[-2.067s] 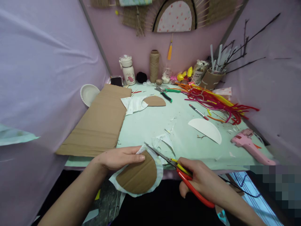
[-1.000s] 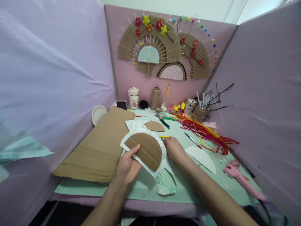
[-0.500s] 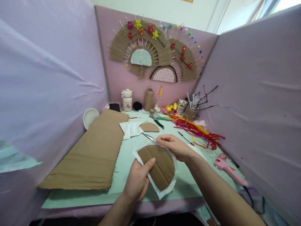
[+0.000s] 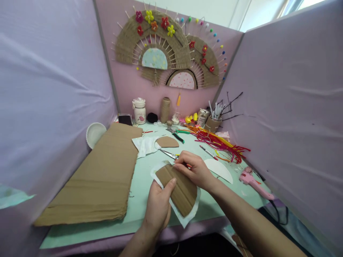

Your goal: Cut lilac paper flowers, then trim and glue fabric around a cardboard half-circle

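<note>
A brown cardboard half-disc (image 4: 178, 189) lies on a pale cloth piece (image 4: 186, 219) whose edge shows all around it. My left hand (image 4: 159, 201) grips both at the lower left, thumb on the cardboard. Over the upper right edge is my right hand (image 4: 191, 167), its fingers pinched together at the cloth and cardboard edge; what lies between the fingertips is hidden. Scissors (image 4: 168, 154) rest on the table just beyond that hand, their handles partly covered. Behind them are a smaller cardboard half-disc (image 4: 168, 142) and a crumpled pale cloth (image 4: 146, 145).
A large cardboard sheet (image 4: 99, 178) covers the table's left side. Green-handled pliers (image 4: 178, 136), a pen (image 4: 209, 152), red and orange pipe cleaners (image 4: 219, 142) and a white half-disc (image 4: 219, 170) lie beyond my right arm. A pink glue gun (image 4: 255, 184) sits at right.
My right hand has moved slightly left and down over the cardboard's edge, uncovering the white half-disc. The view has shifted, so the background appears further left.
</note>
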A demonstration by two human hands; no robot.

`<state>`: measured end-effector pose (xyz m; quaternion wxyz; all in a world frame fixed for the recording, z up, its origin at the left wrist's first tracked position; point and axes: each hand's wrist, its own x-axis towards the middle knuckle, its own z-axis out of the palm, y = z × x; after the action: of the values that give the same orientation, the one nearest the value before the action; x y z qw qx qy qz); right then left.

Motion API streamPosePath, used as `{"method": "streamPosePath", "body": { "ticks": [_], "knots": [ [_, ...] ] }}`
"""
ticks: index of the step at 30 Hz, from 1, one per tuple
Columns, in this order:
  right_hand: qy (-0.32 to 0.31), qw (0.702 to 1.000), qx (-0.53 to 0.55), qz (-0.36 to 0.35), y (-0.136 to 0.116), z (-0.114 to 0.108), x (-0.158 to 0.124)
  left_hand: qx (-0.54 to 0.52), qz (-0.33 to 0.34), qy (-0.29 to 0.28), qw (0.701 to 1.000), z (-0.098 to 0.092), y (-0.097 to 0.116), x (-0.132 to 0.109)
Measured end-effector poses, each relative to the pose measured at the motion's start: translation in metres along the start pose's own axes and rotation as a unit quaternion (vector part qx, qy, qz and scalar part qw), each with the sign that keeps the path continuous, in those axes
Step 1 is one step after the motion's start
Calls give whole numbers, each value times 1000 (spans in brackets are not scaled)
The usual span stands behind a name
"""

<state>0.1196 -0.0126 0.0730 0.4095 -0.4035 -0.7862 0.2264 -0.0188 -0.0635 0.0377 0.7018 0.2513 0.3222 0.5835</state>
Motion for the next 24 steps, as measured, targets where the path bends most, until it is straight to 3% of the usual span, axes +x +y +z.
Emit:
{"method": "streamPosePath", "body": {
  "ticks": [3,7,10,13,15,17,20,24],
  "knots": [
    [-2,989,112,92,7,-4,3,-10,-21,-10,1000,-1,7,-1],
    [-13,908,314,276,16,-5,3,-46,-42,-6,998,-2,17,-1],
    [-53,873,353,333,13,1,0,-62,-50,11,997,-2,16,2],
    [-34,921,267,282,2,3,-2,-64,-29,28,997,-1,12,5],
    [-22,966,153,208,-5,3,-2,-62,-16,33,997,0,10,6],
    [-14,990,47,134,-8,4,0,-57,-10,36,998,0,8,6],
    [-4,996,-46,73,-5,5,1,-49,-2,43,998,1,6,6],
    [7,991,10,134,5,3,-3,-53,-16,51,997,1,8,12]
  ]
}}
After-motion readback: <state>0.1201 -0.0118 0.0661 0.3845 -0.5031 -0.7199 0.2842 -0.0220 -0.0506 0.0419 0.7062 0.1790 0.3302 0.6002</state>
